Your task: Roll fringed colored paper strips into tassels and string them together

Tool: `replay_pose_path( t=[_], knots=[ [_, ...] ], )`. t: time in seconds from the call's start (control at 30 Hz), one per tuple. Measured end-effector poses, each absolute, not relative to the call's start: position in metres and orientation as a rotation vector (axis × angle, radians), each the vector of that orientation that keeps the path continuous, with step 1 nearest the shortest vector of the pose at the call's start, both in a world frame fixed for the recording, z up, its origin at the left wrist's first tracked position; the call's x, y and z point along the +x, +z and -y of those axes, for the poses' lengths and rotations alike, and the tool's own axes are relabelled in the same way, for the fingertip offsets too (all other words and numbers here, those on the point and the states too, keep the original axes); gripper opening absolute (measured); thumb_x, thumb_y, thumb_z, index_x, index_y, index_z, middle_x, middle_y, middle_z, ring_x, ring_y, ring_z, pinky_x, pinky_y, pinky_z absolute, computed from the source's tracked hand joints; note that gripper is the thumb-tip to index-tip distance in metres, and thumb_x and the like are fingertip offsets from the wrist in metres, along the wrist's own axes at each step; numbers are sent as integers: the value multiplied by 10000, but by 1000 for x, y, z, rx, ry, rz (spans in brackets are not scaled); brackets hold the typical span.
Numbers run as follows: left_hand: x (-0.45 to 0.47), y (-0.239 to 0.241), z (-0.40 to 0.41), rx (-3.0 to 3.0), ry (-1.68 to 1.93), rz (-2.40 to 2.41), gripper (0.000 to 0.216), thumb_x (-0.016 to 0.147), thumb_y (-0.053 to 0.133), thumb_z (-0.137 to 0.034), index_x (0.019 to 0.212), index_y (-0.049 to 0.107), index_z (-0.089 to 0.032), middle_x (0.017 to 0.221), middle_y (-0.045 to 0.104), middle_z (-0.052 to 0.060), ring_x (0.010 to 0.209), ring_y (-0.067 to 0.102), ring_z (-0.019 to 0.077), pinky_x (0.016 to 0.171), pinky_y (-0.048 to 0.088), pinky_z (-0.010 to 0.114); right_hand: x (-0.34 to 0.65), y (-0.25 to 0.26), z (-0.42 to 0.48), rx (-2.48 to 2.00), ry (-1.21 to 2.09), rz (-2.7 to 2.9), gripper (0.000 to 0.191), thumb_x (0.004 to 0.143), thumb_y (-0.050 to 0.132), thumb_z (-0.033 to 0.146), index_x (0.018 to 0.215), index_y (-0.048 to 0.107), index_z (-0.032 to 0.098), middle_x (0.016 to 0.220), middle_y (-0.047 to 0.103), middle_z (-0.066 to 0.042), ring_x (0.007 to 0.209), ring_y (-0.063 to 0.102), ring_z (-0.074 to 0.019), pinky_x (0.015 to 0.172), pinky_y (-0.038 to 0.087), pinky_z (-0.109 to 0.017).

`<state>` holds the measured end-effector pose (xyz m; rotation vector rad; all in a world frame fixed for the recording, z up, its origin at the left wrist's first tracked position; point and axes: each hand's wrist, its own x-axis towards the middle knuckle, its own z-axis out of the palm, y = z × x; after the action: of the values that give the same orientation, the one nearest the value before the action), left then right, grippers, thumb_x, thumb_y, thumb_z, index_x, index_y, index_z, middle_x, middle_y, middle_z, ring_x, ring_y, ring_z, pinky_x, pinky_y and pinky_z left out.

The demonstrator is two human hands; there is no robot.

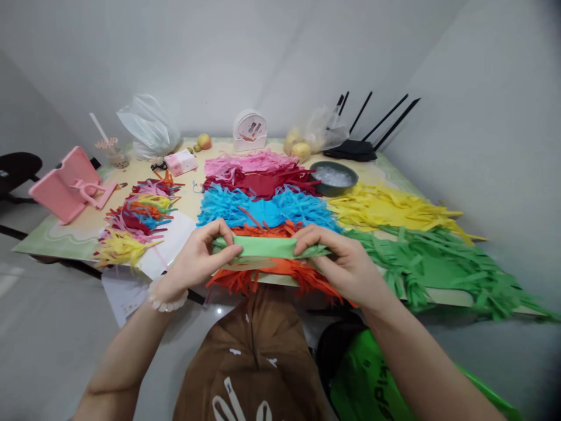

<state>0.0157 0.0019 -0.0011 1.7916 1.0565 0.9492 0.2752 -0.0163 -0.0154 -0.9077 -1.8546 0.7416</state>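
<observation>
A folded strip of green tissue paper is stretched level between both hands, above the table's front edge. My left hand pinches its left end between thumb and fingers. At the other end my right hand has its fingers closed over the paper. Directly behind and below the strip lies orange fringed paper, partly covered by the hands. Blue fringed paper comes just beyond, then dark red and pink fringed paper. Green fringed paper and yellow fringed paper lie to the right.
On the left are a pink stand, a drink cup and mixed-colour tassels. A plastic bag and a white round holder stand at the back. A grey bowl sits near a black router by the wall.
</observation>
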Motion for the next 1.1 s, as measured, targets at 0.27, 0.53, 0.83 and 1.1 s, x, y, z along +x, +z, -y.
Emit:
replay_pose_path(
  t=[0.27,0.53,0.83,1.1],
  knots=[
    [14,3,-4,2097,822,-1077,230,867,584,-224,1088,623,-179,1002,686,45,852,614,157,748,457,245,271,-13,22,-945,558,1954,115,887,580,208,773,596,211,787,662,-31,755,634,-183,725,487,-298],
    [16,5,1,1939,758,-1112,140,880,577,-299,840,577,-164,741,611,-8,673,559,126,619,431,221,272,-9,28,-1131,526,2037,409,850,714,352,1219,582,234,1150,686,-96,1041,661,-268,854,538,-370],
    [12,9,1,1581,707,-1001,272,852,658,-362,1049,640,-175,882,625,11,602,545,79,560,431,192,276,-9,33,-939,469,2045,423,832,500,5,1058,745,266,1023,739,-26,948,701,-177,832,550,-282],
    [6,7,5,1520,671,-989,379,851,665,-406,1128,676,-147,667,584,-4,563,514,89,523,400,183,271,-10,34,-871,638,1825,438,761,493,-14,876,799,279,881,734,-13,801,695,-162,692,551,-256]
  ],
)
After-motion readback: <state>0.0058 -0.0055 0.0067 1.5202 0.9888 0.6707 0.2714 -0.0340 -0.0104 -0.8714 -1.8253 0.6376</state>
